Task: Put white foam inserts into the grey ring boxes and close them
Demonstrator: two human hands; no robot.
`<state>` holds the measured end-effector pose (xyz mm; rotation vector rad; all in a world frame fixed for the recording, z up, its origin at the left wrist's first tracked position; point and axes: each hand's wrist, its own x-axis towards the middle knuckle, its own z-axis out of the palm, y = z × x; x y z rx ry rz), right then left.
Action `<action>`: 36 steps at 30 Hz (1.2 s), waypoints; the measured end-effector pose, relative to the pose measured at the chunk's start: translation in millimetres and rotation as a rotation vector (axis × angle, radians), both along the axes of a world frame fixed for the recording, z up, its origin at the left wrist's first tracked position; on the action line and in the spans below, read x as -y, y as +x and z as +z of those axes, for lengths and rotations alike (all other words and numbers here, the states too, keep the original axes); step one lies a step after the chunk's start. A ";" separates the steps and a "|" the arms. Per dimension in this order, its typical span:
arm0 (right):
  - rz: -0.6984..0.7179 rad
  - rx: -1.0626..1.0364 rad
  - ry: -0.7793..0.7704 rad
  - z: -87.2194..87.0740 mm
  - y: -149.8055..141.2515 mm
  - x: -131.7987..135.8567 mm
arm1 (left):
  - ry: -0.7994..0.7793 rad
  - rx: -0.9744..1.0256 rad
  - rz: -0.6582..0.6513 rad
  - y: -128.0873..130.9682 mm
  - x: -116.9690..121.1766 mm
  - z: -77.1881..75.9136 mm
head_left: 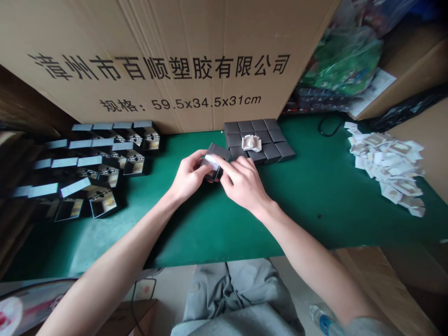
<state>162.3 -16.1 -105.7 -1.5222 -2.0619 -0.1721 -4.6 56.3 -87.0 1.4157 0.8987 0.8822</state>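
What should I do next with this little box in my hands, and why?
Probably press the white insert gently down with the right hand. The left hand holds the dark box, the insert shows at its opening, and the right forefinger lies on or just over it. Whether it's fully seated, I can't tell.
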 end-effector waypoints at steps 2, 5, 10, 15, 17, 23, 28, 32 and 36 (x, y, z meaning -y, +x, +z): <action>0.006 0.001 -0.016 -0.6 0.4 -0.5 | -0.012 -0.011 -0.024 -0.2 0.7 0.8; 0.009 -0.001 -0.027 -1.3 0.4 -1.1 | -0.015 -0.017 -0.079 -0.1 2.0 1.2; 0.010 -0.014 -0.035 -0.3 0.0 -1.0 | -0.002 -0.025 -0.110 0.0 2.3 0.0; 0.006 -0.014 -0.031 -0.1 -0.2 -1.0 | -0.008 -0.024 -0.114 -0.6 1.4 -0.3; 0.006 -0.015 -0.040 -0.7 0.0 -1.0 | -0.013 -0.022 -0.116 -0.7 1.5 0.1; 0.001 -0.011 -0.052 0.4 0.1 -0.2 | -0.022 -0.023 -0.113 -1.2 1.9 -1.2; 0.002 -0.010 -0.061 1.6 0.1 -0.7 | -0.029 -0.031 -0.130 -1.9 0.1 -2.1; -0.006 -0.013 -0.041 0.8 0.6 -0.8 | -0.028 -0.055 -0.144 -1.9 0.0 -1.0; -0.010 -0.014 -0.043 0.3 0.5 -0.2 | -0.023 -0.058 -0.132 -1.8 1.8 -0.6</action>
